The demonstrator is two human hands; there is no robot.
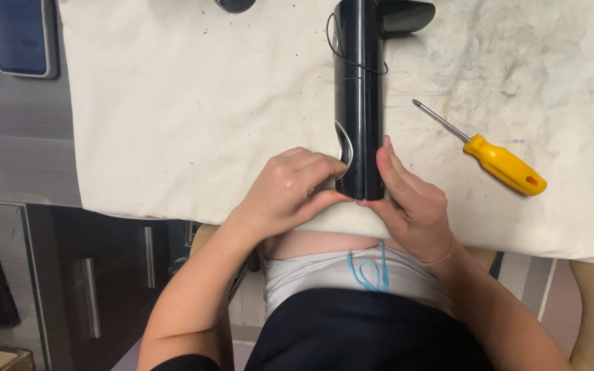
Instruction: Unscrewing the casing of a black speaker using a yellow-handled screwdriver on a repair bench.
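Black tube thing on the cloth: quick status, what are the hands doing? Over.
Left hand and right hand both gripping near end of black cylinder. Cylinder lying on white cloth. Yellow screwdriver idle to the right, clear of hands.

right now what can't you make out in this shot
- Head view: near end of the black cylinder, covered by the left hand and right hand.
- Head view: its far end, cut off by the top edge.
- Head view: yellow screwdriver tip type, too small.
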